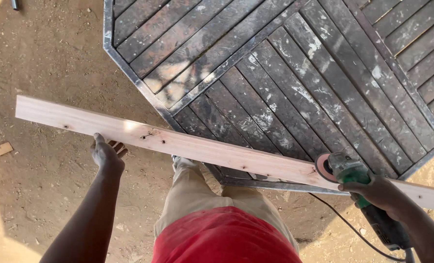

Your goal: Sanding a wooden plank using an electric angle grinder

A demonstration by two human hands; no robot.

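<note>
Red shirt and tan trousers fill the bottom edge, below my arms. Left hand (107, 153): fingers curled under the near edge of the plank (192, 144), gripping it. Right hand (380, 192): closed round the green grinder (358, 182), disc against the plank just left of my knuckles. Plank lies across the metal frame (275, 92). Judgement: long, stiff, fairly light, rough; best held under the free end.

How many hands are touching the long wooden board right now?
1. The left hand grips the board from its near edge, left of middle. The right hand holds a green grinder whose disc meets the board; that hand does not seem to touch the wood itself.
</note>
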